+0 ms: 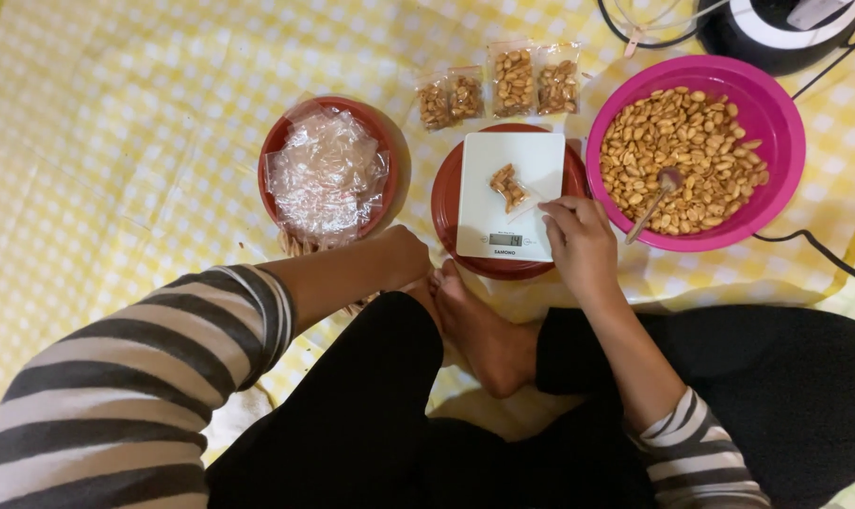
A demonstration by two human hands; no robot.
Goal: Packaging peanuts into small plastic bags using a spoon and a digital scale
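Observation:
A white kitchen scale (512,193) rests on an upturned red plate (446,203), with a small clear bag of peanuts (509,186) lying on it. My right hand (578,240) touches the scale's front right corner and pinches the edge of the bag's clear plastic. My left hand (399,256) is curled into a fist near my bare foot (474,330), holding nothing that I can see. A pink bowl (785,123) full of peanuts stands at the right, a spoon (658,198) stuck in the nuts.
A red bowl (276,141) holds a heap of empty clear bags. Several filled peanut bags (503,85) lie behind the scale. A black-and-white appliance (776,28) with cables sits at the top right. A yellow checked cloth (116,141) covers the floor.

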